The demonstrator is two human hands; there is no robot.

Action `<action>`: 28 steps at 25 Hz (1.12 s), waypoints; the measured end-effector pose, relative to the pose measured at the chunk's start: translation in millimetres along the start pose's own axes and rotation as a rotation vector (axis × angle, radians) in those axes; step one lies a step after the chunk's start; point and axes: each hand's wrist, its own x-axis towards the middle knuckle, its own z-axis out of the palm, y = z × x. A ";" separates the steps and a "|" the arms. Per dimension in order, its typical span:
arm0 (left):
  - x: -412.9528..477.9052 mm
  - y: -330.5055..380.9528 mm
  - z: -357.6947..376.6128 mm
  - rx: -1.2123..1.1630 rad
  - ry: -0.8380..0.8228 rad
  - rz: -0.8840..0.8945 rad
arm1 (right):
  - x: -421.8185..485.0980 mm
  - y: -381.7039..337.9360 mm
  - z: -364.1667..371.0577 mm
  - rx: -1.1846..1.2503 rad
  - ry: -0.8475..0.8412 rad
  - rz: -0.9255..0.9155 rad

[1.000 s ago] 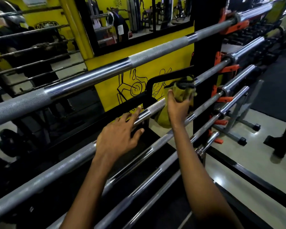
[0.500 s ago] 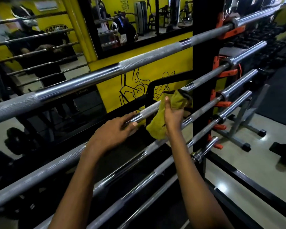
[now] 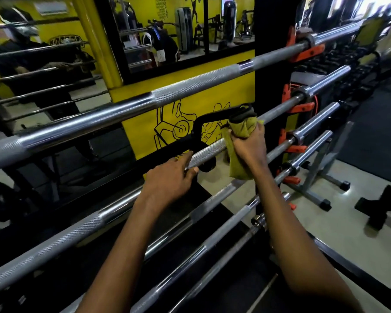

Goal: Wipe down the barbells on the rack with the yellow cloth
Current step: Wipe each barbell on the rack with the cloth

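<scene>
Several steel barbells lie across a black rack (image 3: 266,91) with orange hooks. The second barbell from the top (image 3: 207,152) runs from lower left to upper right. My right hand (image 3: 248,145) grips the yellow cloth (image 3: 239,141), which is wrapped around that bar just left of the rack's upright, with its loose end hanging below. My left hand (image 3: 169,179) holds the same bar a little further left, fingers curled over its knurled part. The top barbell (image 3: 190,89) crosses above both hands.
Three lower barbells (image 3: 215,206) run under my forearms. A yellow wall panel with a black drawing (image 3: 178,132) and mirrors stand behind the rack. A grey metal stand (image 3: 321,177) and a black X-shaped piece (image 3: 379,206) sit on the pale floor at right.
My right hand has slid the cloth up and to the right along the second bar, toward the upright. My left hand has closed round the bar from a looser touch.
</scene>
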 end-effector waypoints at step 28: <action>25.9 17.7 16.7 -0.020 0.121 0.231 | 2.5 13.7 48.0 0.811 0.451 0.363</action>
